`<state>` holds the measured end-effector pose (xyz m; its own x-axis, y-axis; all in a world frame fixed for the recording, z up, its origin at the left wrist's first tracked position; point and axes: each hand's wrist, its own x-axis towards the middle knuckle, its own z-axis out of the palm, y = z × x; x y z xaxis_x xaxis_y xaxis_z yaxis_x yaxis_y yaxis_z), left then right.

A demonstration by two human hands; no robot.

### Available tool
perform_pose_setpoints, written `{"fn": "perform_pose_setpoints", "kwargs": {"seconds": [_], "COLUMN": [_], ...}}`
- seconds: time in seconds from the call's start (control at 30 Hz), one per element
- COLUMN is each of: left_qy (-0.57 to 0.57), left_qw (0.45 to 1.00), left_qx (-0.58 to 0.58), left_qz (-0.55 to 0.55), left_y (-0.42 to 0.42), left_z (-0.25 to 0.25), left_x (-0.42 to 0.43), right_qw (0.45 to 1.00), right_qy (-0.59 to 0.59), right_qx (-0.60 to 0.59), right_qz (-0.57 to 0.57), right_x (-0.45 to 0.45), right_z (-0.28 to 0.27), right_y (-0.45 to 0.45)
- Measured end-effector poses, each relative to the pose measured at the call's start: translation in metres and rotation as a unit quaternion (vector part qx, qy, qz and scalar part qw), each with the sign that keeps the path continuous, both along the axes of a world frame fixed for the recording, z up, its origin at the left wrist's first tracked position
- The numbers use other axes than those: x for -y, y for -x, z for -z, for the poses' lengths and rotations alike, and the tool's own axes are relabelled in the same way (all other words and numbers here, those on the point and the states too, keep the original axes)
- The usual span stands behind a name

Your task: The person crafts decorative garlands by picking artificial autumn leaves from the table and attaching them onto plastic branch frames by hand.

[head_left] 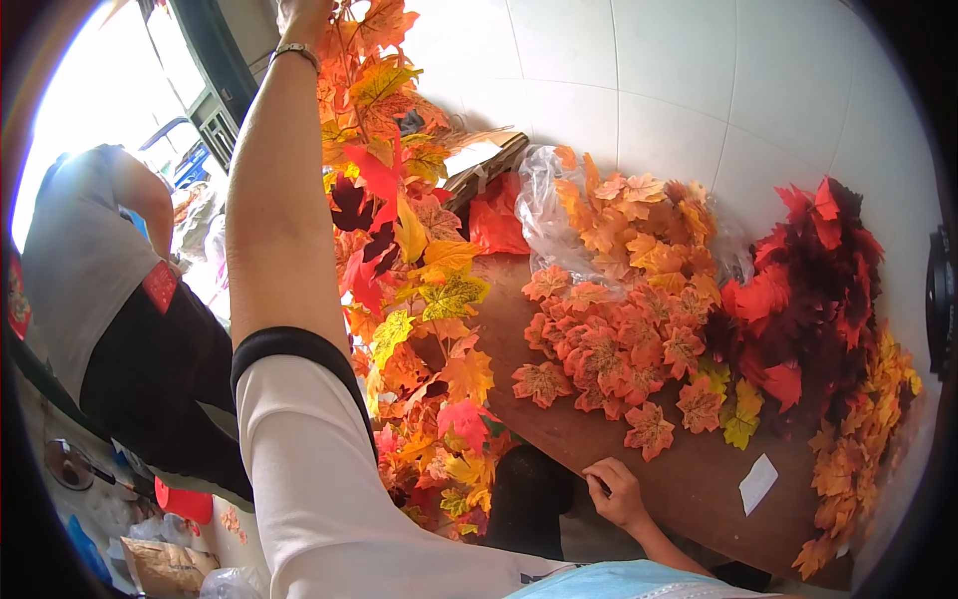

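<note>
My left arm reaches straight up, and my left hand is cut off by the top edge of the view, so its fingers do not show. Right beside it hangs a long garland of artificial maple leaves in orange, yellow and red, running down past the table's edge. My right hand is at the front edge of the brown table, its fingers curled in toward the thumb. What lies inside that curl, if anything, is hidden. Near it on the table are loose orange leaves.
Dark red leaves and yellow-orange leaves are piled along the right. A clear plastic bag and a red bag are behind the orange leaves. A white paper slip lies in front. At left, another person bends over.
</note>
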<state>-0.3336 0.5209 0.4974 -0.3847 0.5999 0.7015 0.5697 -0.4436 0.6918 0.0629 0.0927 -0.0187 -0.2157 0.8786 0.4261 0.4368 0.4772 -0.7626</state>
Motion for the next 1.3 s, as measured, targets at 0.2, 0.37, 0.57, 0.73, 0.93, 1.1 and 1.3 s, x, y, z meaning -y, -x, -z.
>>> {"fn": "perform_pose_setpoints", "kwargs": {"seconds": [0.2,0.37,0.57,0.73,0.93,1.1,1.3], "left_qy": [0.005,0.021,0.034,0.110,0.019,-0.052,-0.063], "left_qw": [0.993,0.944,0.940,0.957,0.957,0.920,0.934], "left_qx": [-0.074,0.142,0.121,-0.170,-0.222,-0.353,-0.342], "left_qz": [0.095,-0.295,-0.316,-0.207,-0.187,-0.165,0.085], "left_y": [-0.031,-0.111,-0.118,0.024,0.075,0.071,-0.033], "left_z": [0.024,0.002,0.004,0.027,0.105,0.130,0.228], "left_x": [0.090,0.057,0.068,-0.007,0.004,0.079,0.239], "right_qw": [1.000,1.000,1.000,1.000,1.000,0.998,0.991], "right_qy": [0.004,0.008,0.021,0.013,-0.016,0.002,0.035], "right_qx": [-0.002,-0.003,0.003,0.001,-0.003,-0.055,-0.128], "right_qz": [-0.002,-0.001,-0.004,0.000,-0.014,-0.014,0.002], "right_x": [0.000,0.000,0.001,0.002,-0.001,0.001,0.092], "right_z": [0.003,0.003,0.002,0.000,0.004,0.012,0.011], "right_y": [-0.001,-0.001,-0.001,0.000,-0.002,-0.010,-0.035]}}
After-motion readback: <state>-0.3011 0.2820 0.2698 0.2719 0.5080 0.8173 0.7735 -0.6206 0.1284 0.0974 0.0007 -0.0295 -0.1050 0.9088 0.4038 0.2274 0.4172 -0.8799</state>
